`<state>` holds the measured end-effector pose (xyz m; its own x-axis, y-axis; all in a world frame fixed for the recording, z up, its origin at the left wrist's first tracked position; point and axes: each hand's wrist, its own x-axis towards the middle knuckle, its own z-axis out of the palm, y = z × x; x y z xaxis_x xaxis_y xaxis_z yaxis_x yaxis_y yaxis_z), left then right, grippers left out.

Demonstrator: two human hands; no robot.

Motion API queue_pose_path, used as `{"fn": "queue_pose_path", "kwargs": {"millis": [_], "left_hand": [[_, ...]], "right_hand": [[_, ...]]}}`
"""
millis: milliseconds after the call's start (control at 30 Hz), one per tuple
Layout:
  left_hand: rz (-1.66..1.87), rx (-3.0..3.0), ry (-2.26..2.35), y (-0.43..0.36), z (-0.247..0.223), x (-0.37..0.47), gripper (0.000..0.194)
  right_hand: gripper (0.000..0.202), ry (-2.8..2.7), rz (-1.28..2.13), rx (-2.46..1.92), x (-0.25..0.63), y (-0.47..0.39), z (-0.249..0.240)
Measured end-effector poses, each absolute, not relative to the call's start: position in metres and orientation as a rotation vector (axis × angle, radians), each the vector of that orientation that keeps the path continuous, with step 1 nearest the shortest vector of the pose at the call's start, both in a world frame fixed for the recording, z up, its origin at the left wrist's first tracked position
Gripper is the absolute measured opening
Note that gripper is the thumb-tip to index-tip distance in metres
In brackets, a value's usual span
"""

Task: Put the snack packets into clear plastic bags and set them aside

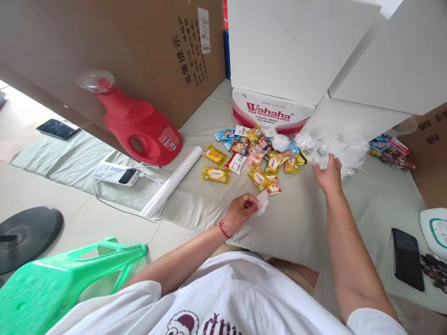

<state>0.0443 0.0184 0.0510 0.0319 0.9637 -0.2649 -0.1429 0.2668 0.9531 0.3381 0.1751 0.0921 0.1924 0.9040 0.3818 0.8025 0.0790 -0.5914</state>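
My left hand (242,211) is closed in a pinch on a small whitish, translucent piece of plastic (262,203), held just in front of a heap of wrapped snacks (256,156). Yellow packets (215,174) lie at the heap's near left, with red, blue and pink ones among them. My right hand (328,176) is at the near edge of a pile of crumpled clear plastic (344,151), thumb and fingers apart. Its fingertips meet the pile, and I cannot make out anything gripped. A few crumpled plastic balls (280,142) rest on the snacks' far side.
A Wahaha carton (272,111) and white boxes stand behind. At left are a red jug (139,125), a plastic film roll (172,182), a power bank (129,177) with cable and a green stool (70,274). More packets (391,151) and a phone (408,259) lie at right.
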Motion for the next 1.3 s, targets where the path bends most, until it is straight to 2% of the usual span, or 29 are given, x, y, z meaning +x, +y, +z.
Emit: {"fn": "queue_pose_path", "kwargs": {"millis": [67, 133, 267, 333, 467, 567, 800, 900, 1033, 1200, 1300], "left_hand": [[1.036, 0.97, 1.234, 0.013, 0.048, 0.043, 0.032], [1.011, 1.049, 1.267, 0.01, 0.045, 0.044, 0.029], [0.983, 1.268, 1.22, 0.008, 0.039, 0.052, 0.023], [0.94, 1.326, 1.134, 0.01, 0.037, 0.057, 0.025], [0.832, 1.15, 0.982, 0.013, 0.034, 0.062, 0.034], [0.928, 0.879, 0.941, 0.015, 0.033, 0.064, 0.04], [0.983, 0.417, 0.877, 0.016, 0.033, 0.066, 0.052], [1.03, 0.472, 0.956, 0.017, 0.032, 0.067, 0.052], [1.051, 0.7, 0.943, 0.017, 0.033, 0.07, 0.048], [0.938, 0.965, 0.858, 0.02, 0.035, 0.074, 0.041], [1.055, 0.948, 1.098, 0.021, 0.034, 0.076, 0.046]], "right_hand": [[0.065, -1.614, 0.213, -1.783, 0.333, 0.167, 0.086], [0.059, -1.53, 0.395, -1.739, 0.314, 0.135, 0.077], [0.054, -1.266, 1.565, -1.498, 0.26, 0.049, 0.05], [0.048, -1.034, 1.792, -1.365, 0.245, 0.021, 0.038], [0.042, -0.675, 1.653, -1.312, 0.254, 0.004, 0.026], [0.039, -0.653, 1.569, -1.334, 0.273, 0.0, 0.029], [0.042, -0.765, 1.732, -1.377, 0.286, -0.012, 0.034], [0.042, -0.755, 1.665, -1.328, 0.284, -0.014, 0.03], [0.056, -0.75, 1.641, -1.249, 0.284, -0.014, 0.034], [0.04, -1.067, 1.784, -1.293, 0.282, -0.013, 0.046], [0.04, -1.044, 1.656, -1.366, 0.274, -0.014, 0.045]]}}
